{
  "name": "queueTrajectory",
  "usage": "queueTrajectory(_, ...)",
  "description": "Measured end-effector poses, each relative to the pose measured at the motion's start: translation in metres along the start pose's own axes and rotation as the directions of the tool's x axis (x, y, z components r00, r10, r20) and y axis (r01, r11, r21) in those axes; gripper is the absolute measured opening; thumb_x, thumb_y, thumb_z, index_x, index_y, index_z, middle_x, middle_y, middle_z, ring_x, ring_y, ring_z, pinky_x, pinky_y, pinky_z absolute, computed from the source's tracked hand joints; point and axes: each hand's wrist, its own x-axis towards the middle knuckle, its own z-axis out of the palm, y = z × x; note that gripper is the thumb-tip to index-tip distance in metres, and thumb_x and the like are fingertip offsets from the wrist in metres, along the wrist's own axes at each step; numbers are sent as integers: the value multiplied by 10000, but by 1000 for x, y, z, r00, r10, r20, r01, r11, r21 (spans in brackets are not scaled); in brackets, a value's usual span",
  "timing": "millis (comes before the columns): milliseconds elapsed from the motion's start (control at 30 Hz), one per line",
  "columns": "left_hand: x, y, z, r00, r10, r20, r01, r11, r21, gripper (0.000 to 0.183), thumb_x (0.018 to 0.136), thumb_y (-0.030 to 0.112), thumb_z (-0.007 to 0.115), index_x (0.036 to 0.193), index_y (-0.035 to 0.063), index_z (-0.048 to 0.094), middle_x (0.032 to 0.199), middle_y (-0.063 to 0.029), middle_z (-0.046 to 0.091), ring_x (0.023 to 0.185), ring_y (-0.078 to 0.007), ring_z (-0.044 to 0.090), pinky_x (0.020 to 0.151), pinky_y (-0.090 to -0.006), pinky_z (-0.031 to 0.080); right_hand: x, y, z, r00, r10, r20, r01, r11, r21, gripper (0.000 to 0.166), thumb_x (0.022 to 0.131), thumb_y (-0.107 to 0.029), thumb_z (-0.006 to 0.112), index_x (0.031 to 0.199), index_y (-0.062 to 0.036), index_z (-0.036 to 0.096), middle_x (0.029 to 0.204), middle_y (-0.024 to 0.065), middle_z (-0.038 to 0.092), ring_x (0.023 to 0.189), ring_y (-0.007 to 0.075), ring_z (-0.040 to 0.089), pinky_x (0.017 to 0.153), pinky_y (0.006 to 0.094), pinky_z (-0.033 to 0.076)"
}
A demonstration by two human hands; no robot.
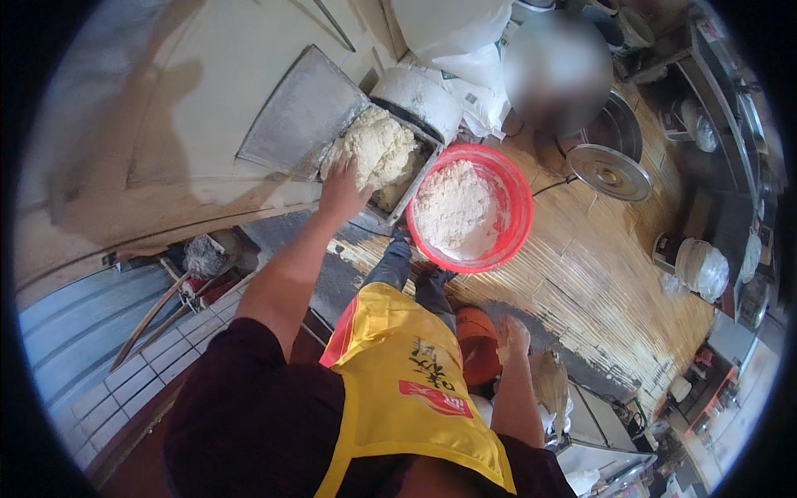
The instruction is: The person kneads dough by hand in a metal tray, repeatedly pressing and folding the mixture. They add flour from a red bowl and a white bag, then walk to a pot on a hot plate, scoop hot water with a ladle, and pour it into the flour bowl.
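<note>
My left hand (344,192) reaches forward and lies against a large, lumpy mass of pale dough (377,144). Its thumb is spread from the fingers, whose tips are partly hidden at the dough. The dough rests in the metal trough (418,182) of a floury machine, under a tilted metal plate (305,115). Close to the trough's right side, a red plastic basin (518,215) holds white, crumbly flour (457,208). My right hand (514,336) hangs low beside an orange-red bucket (476,327), its fingers too unclear to read.
A floury rounded metal housing (423,103) adjoins the trough, with white sacks (476,93) behind. A large metal pot (622,127) and its round lid (610,173) stand at the right on the wooden-looking floor (579,249). A pale worktop (205,112) spans the upper left.
</note>
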Motion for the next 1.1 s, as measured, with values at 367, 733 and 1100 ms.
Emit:
queueTrajectory(367,86,-59,42,934,121,335,-143,989,42,1092,808,506,759,1546,-84,212,1625,-279,200,1490,-444,246,1224,-438,254,113,-154,362,959,-112,259,100,993,56,437,1009,-204,616,1374,22,533,1298,147,639,1206,276,618,1060,397,474)
queueTrajectory(733,109,-72,53,863,121,490,-195,975,103,1208,697,464,874,1539,-79,199,1600,-268,245,1486,-434,244,1227,-468,236,172,-114,532,696,-4,718,676,-335,-656,875,858,-258,602,1553,86,196,1637,268,172,1532,446,99,1238,504,196)
queueTrajectory(1100,113,-70,110,948,157,276,-246,914,323,721,865,340,657,1446,-27,440,1535,-199,427,1472,-384,304,1194,-508,222,239,-146,550,694,495,523,719,-451,-528,486,906,-279,563,1327,-41,607,1459,176,481,1354,352,442,1131,485,344)
